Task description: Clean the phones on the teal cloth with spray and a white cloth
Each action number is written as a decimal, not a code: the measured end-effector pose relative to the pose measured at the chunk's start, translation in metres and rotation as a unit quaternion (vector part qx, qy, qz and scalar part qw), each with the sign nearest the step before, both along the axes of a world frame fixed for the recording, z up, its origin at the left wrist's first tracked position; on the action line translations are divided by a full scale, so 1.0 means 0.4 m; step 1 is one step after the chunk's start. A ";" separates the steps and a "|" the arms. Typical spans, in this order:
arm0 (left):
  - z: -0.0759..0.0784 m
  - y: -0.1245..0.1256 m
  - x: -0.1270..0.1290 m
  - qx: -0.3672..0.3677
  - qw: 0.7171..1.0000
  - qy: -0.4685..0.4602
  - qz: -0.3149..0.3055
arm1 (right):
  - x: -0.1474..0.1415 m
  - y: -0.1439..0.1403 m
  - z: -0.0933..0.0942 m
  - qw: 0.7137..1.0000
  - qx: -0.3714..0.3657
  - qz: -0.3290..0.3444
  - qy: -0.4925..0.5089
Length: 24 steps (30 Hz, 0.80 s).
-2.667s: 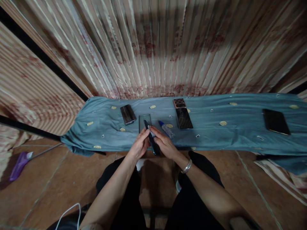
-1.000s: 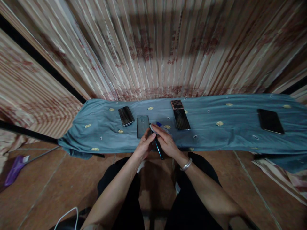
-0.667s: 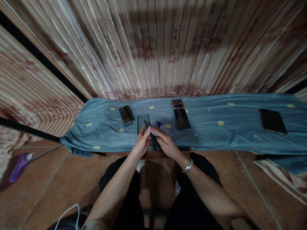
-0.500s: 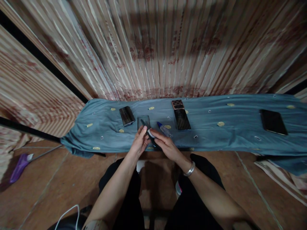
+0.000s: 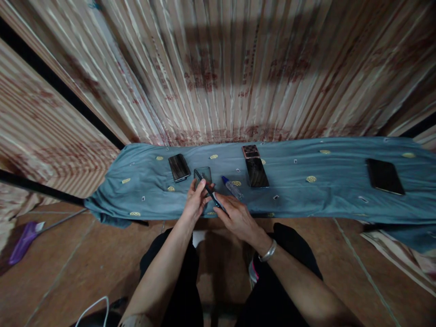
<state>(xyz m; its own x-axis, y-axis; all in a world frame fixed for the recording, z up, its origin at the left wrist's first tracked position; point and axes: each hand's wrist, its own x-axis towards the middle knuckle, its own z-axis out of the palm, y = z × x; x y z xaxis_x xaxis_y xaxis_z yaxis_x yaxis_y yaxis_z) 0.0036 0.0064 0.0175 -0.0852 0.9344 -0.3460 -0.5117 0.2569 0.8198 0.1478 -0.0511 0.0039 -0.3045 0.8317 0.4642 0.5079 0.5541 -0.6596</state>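
- Lying far left on the tiled floor [image 5: 68, 254] is a purple tool [image 5: 21, 236], well away from both hands.
- On the blue cloth [image 5: 306, 195], a dark phone [image 5: 179, 167] rests face up, just left of a clear case [image 5: 203, 174].
- left hand [image 5: 194, 203]: fingers curled around the near end of a thin dark phone [image 5: 209, 193], which is tilted on edge above the cloth's near hem.
- right hand [image 5: 235, 217]: closed on the same phone from the other side (a silver bangle [image 5: 268, 251] sits on that wrist).
- A small blue-capped bottle [image 5: 232, 188] lies just right of the hands.
- Farther right lie a phone with a checkered top [image 5: 255, 166], then a black phone [image 5: 384, 176] well apart.
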 end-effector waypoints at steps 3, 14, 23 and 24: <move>0.003 -0.001 0.012 0.006 1.000 0.009 0.011 | 0.007 -0.002 -0.001 0.999 -0.024 -0.008 -0.045; 0.011 0.008 0.040 0.020 1.000 0.001 -0.013 | 0.102 0.030 -0.040 0.955 -0.212 -0.030 0.203; 0.000 0.003 0.119 0.021 0.997 -0.041 -0.061 | 0.180 0.040 -0.050 0.726 -0.377 -0.114 0.564; -0.005 -0.001 0.132 0.024 0.996 -0.047 -0.072 | 0.192 0.046 -0.050 0.720 -0.367 -0.127 0.575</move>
<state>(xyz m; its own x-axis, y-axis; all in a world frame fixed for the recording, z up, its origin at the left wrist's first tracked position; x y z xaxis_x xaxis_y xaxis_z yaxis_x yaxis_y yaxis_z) 0.0564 0.0061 0.0157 0.0807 0.9501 -0.3014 -0.5471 0.2950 0.7834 0.2248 -0.0326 -0.0162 0.1350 0.9430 -0.3041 -0.5842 -0.1721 -0.7931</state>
